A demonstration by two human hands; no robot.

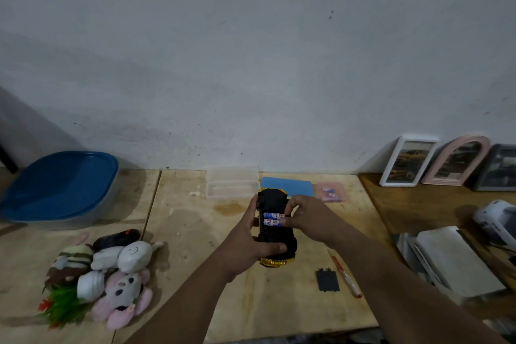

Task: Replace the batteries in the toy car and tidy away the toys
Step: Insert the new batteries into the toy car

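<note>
A black and yellow toy car is held upside down above the wooden table. My left hand grips its body from the left and below. Two blue-and-white batteries lie side by side in the open battery bay. My right hand rests its fingertips on the right ends of the batteries. The black battery cover lies on the table to the right, beside a red-tipped screwdriver. A pile of plush toys sits at the left.
A blue-lidded storage box stands at the far left. A clear plastic case, a blue pad and a pink packet lie by the wall. Picture frames lean at the right, with stacked books nearby.
</note>
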